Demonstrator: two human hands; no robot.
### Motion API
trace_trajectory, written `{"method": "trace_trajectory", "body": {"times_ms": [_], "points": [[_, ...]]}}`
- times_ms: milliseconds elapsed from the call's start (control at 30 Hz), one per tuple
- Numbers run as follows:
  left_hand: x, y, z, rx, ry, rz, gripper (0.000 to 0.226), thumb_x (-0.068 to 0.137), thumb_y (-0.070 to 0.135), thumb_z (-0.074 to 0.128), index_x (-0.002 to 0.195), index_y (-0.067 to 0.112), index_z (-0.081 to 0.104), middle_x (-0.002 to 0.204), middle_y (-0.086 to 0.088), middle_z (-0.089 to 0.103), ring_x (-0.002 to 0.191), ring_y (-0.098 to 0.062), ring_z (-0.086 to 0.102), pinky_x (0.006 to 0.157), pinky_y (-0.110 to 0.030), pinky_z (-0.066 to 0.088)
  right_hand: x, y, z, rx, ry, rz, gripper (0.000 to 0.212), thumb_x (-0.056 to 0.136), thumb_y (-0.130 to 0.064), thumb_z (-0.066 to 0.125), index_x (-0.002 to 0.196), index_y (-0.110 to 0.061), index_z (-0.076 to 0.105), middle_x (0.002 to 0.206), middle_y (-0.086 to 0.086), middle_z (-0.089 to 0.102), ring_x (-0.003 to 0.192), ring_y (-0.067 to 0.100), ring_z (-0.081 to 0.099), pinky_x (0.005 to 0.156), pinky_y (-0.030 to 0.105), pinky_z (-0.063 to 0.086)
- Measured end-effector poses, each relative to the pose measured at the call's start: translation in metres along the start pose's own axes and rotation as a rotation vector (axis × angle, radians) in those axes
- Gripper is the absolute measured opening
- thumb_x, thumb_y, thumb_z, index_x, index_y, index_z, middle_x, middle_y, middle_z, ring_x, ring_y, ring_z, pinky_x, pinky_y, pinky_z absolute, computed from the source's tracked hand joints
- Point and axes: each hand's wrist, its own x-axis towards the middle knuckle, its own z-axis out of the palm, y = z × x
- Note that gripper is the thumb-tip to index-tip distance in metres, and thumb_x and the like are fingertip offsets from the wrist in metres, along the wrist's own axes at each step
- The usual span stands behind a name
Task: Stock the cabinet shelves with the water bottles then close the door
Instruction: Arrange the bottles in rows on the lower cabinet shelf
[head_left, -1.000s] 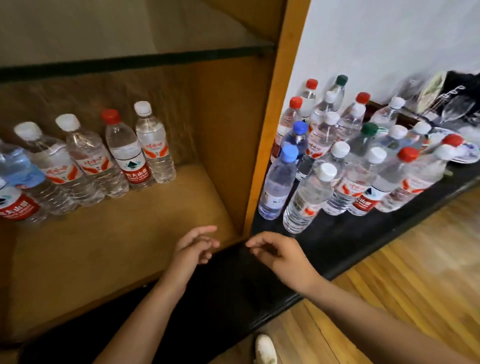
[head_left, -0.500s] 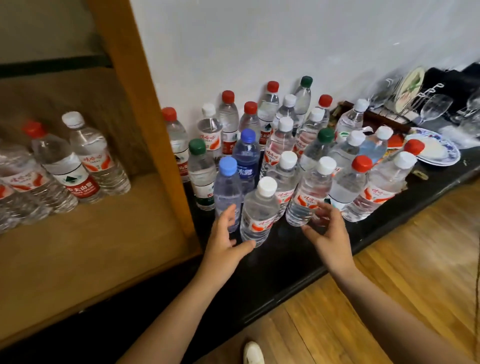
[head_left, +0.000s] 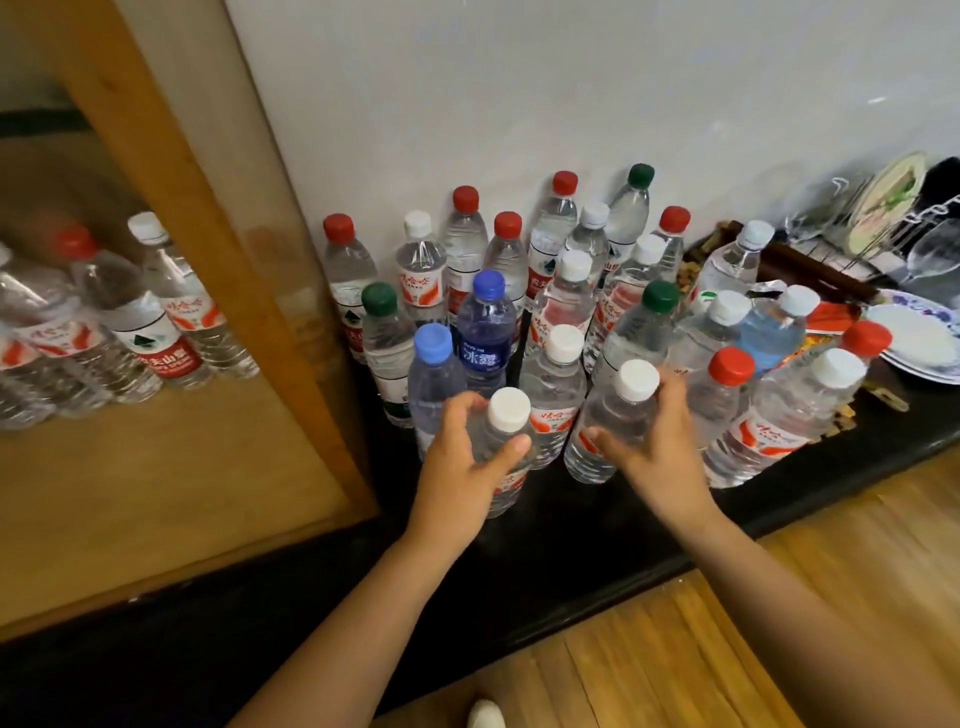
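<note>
Several clear water bottles with red, white, green and blue caps stand in a cluster (head_left: 561, 291) on a black ledge against the white wall. My left hand (head_left: 462, 462) grips the nearest white-capped bottle (head_left: 506, 415) around its shoulder. My right hand (head_left: 654, 447) grips a second white-capped bottle (head_left: 618, 410) just to its right. To the left is the open wooden cabinet, whose shelf (head_left: 156, 483) holds a row of bottles (head_left: 150, 322) along its back.
The cabinet's wooden side post (head_left: 218, 249) stands between the shelf and the bottle cluster. Plates (head_left: 914, 332), glasses and a dish rack (head_left: 883, 218) sit at the right end of the black ledge (head_left: 571, 561). Wooden floor (head_left: 727, 623) lies below.
Both hands moved from the cabinet's front edge rightwards to the bottle cluster and closed around two front white-capped bottles. The view swung right.
</note>
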Motion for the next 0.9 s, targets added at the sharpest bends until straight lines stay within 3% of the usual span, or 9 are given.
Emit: {"method": "trace_trajectory", "body": {"times_ms": [133, 300, 433, 533, 667, 733, 800, 900], "points": [[-0.002, 0.000, -0.009, 0.035, -0.032, 0.048, 0.043, 0.083, 0.024, 0.064, 0.112, 0.047, 0.042, 0.117, 0.021, 0.051, 0.109, 0.007, 0.047, 0.091, -0.013, 0.035, -0.013, 0.001, 0.006, -0.014, -0.089, -0.039, 0.074, 0.072, -0.015, 0.078, 0.131, -0.016, 0.033, 0.129, 0.003, 0.045, 0.122, 0.016, 0.042, 0.104, 0.034, 0.037], [-0.019, -0.003, -0.018, 0.078, -0.077, 0.103, 0.048, 0.083, 0.019, 0.064, 0.113, 0.050, 0.043, 0.120, 0.022, 0.053, 0.117, 0.005, 0.046, 0.101, -0.025, 0.039, -0.029, -0.007, 0.007, -0.149, -0.189, -0.138, 0.069, 0.070, -0.022, 0.080, 0.127, -0.022, 0.041, 0.117, -0.013, 0.044, 0.114, 0.006, 0.042, 0.092, 0.014, 0.029], [-0.039, -0.006, -0.040, 0.003, -0.085, 0.029, 0.042, 0.084, 0.019, 0.064, 0.116, 0.041, 0.049, 0.124, 0.009, 0.057, 0.119, -0.004, 0.050, 0.102, -0.034, 0.042, -0.041, -0.026, 0.007, -0.019, -0.334, -0.067, 0.070, 0.071, -0.034, 0.076, 0.129, -0.035, 0.037, 0.129, -0.014, 0.051, 0.118, 0.004, 0.048, 0.097, 0.027, 0.042], [-0.058, -0.010, -0.066, -0.054, -0.090, -0.026, 0.034, 0.082, 0.025, 0.063, 0.108, 0.045, 0.052, 0.116, 0.013, 0.061, 0.111, 0.001, 0.055, 0.096, -0.031, 0.046, -0.051, -0.051, 0.016, 0.105, -0.449, -0.031, 0.069, 0.071, -0.026, 0.078, 0.121, -0.052, 0.037, 0.123, -0.020, 0.057, 0.115, 0.000, 0.054, 0.099, 0.039, 0.046], [-0.086, -0.019, -0.116, -0.066, -0.051, -0.091, 0.034, 0.075, 0.047, 0.066, 0.107, 0.046, 0.055, 0.109, 0.026, 0.064, 0.104, 0.011, 0.056, 0.087, -0.020, 0.046, -0.064, -0.091, 0.046, 0.081, -0.585, -0.125, 0.066, 0.071, -0.033, 0.077, 0.123, -0.048, 0.038, 0.125, -0.017, 0.056, 0.118, 0.002, 0.052, 0.099, 0.041, 0.047], [-0.097, -0.022, -0.147, -0.085, -0.002, -0.114, 0.039, 0.070, 0.049, 0.064, 0.107, 0.043, 0.057, 0.108, 0.028, 0.064, 0.104, 0.008, 0.057, 0.088, -0.022, 0.047, -0.067, -0.115, 0.065, 0.098, -0.640, -0.173, 0.066, 0.071, -0.036, 0.076, 0.125, -0.041, 0.040, 0.126, -0.015, 0.056, 0.120, 0.005, 0.051, 0.100, 0.042, 0.046], [-0.104, -0.023, -0.176, -0.101, 0.047, -0.109, 0.039, 0.072, 0.048, 0.066, 0.109, 0.038, 0.059, 0.108, 0.025, 0.065, 0.105, 0.004, 0.059, 0.089, -0.023, 0.047, -0.067, -0.139, 0.084, 0.096, -0.682, -0.225, 0.063, 0.071, -0.038, 0.076, 0.120, -0.046, 0.038, 0.124, -0.018, 0.055, 0.119, 0.003, 0.051, 0.101, 0.039, 0.046], [-0.114, -0.022, -0.224, -0.123, 0.141, -0.084, 0.035, 0.073, 0.042, 0.065, 0.107, 0.038, 0.058, 0.104, 0.025, 0.066, 0.100, 0.007, 0.060, 0.082, -0.013, 0.048, -0.066, -0.174, 0.119, 0.079, -0.743, -0.301, 0.059, 0.071, -0.039, 0.075, 0.113, -0.050, 0.035, 0.121, -0.021, 0.053, 0.118, 0.000, 0.049, 0.100, 0.034, 0.046]]}}
